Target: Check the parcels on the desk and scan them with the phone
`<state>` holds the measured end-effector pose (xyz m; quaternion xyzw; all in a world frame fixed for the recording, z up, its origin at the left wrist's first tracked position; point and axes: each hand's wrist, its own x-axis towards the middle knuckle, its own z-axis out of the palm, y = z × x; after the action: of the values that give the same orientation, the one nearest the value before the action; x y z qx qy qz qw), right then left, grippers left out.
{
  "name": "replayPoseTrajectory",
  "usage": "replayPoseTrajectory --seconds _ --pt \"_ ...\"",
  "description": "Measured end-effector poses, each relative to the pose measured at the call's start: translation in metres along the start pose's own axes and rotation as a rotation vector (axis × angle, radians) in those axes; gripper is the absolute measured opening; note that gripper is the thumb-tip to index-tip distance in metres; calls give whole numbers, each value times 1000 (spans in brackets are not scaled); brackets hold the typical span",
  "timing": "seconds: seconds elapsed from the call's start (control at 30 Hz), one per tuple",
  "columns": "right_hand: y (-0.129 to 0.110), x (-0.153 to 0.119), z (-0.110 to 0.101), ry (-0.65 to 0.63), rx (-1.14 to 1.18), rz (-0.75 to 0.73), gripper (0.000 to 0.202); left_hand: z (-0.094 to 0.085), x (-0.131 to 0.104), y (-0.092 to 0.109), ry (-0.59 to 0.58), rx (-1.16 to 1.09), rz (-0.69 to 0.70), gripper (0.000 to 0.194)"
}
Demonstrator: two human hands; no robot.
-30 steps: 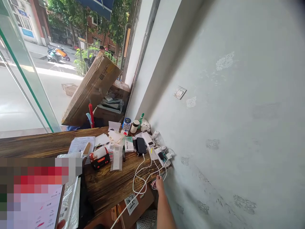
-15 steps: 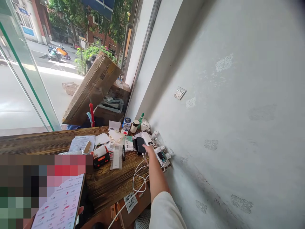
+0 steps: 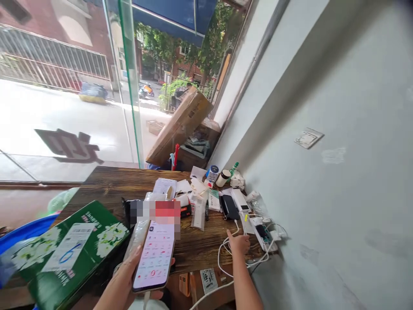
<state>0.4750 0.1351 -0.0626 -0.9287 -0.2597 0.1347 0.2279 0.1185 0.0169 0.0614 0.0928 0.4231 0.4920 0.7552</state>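
The white cable [image 3: 218, 258] looped just left of the nearer right hand [image 3: 239, 244], its grip unclear; the left hand [image 3: 127, 271] held a phone [image 3: 154, 258].

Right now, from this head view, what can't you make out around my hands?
All in the head view:
Phone: its upper end is obscured by pixelation.
Left hand: fingers partly hidden behind the phone.
Right hand: whether its grip closes on the white cables; the back of the hand hides this.
White cables: one is cut off by the bottom edge.
Papers: print too small to read.
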Motion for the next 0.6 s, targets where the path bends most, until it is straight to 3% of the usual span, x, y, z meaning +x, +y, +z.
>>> replayPoseTrajectory --seconds 0.07,0.13,0.17,0.23,0.3,0.33,0.43,0.6 --pt "-11 -18 -5 10 36 -89 96 7 0 3 3 0 -11 97" --pt "-27 -51 -11 -95 236 -279 88 10 3 5 -13 -22 -19 99" --pt "-37 -73 -13 -219 392 -382 82 10 6 5 -26 -37 -20 100" --pt "-56 -126 -18 -638 712 -516 74 5 12 2 -51 -71 -34 102" --pt "-75 -179 -21 -982 887 -524 65 -2 19 -2 -57 -103 -40 96" --pt "-83 -202 -21 -1068 964 -519 64 -6 21 -4 -54 -114 -31 90" --pt "-100 -245 -20 -1124 1008 -473 64 -19 26 -11 -42 -117 3 76" --pt "-99 -259 -10 -1029 917 -419 63 -33 26 -19 -62 -146 26 77"
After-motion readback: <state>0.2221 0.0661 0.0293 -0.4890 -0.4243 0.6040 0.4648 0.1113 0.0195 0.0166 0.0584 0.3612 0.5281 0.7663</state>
